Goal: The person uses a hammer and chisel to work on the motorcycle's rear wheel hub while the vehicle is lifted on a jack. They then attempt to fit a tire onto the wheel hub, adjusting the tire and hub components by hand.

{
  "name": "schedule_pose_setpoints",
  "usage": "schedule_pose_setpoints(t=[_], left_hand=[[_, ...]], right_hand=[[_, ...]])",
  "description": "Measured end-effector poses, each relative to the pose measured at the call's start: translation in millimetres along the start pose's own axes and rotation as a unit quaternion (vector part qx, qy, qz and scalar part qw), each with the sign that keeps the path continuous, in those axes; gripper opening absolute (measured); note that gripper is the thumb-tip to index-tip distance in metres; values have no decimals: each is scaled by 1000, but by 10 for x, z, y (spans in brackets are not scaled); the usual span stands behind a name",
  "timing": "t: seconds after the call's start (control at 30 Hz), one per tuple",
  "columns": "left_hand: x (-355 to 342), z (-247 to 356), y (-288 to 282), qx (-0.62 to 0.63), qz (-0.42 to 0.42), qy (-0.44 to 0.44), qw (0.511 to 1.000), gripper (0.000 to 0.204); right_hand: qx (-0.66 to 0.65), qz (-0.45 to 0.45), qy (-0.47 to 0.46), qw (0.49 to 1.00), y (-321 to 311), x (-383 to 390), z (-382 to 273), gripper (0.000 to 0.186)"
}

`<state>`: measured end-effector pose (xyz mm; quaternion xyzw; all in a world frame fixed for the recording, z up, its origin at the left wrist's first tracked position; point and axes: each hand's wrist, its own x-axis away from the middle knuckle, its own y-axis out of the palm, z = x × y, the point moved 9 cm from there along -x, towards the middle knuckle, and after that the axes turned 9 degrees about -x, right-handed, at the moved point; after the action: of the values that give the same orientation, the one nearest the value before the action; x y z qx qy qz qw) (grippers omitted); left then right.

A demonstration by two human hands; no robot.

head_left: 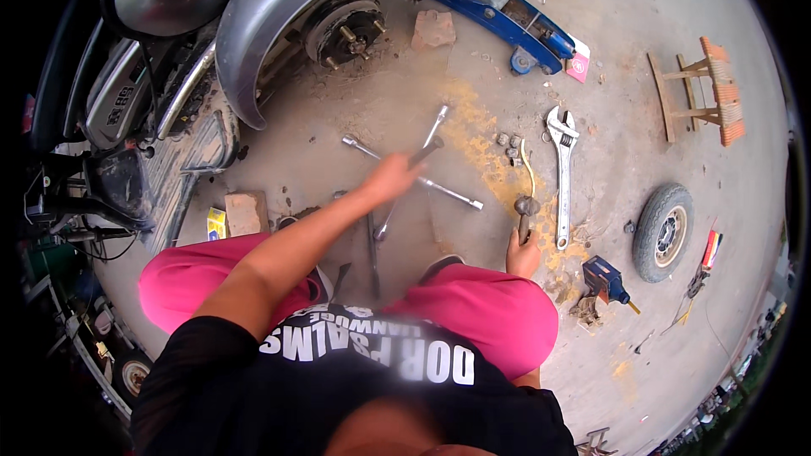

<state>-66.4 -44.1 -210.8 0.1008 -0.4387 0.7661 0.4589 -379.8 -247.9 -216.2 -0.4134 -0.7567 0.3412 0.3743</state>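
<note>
My left hand (394,177) is closed around a short dark bar-like piece (427,150), held over a chrome four-way lug wrench (456,193) on the floor. My right hand (523,255), beside my right knee, grips the brown handle of a tool (525,206) with a dark round lump at its top. A thin yellowish strip (529,160) rises from that lump; I cannot tell the tool's kind. Just right of it lies a large adjustable wrench (564,181). Several lug nuts (510,149) sit between the two wrenches. A dark metal bar (373,253) lies between my feet.
A grey three-wheeler's fender (245,29) and bare wheel hub (345,34) stand at far left. Beyond are a brick (433,29) and blue floor jack (498,17). At right lie a tyre (663,232), wooden stool (718,89) and blue box (604,279). Another brick (246,213) sits near my left knee.
</note>
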Motion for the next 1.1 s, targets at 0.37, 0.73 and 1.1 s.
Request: schedule_pose_setpoints(t=[0.37,0.73,1.1], left_hand=[[228,-357,-152,-85,69,19,994,28],[758,1734,-1521,-108,336,441,825,14],[784,1986,-1876,-102,429,499,746,22]], right_hand=[[87,-51,-2,995,135,149,236,34],[135,-79,67,985,127,83,130,33],[138,-73,26,987,126,51,106,28]])
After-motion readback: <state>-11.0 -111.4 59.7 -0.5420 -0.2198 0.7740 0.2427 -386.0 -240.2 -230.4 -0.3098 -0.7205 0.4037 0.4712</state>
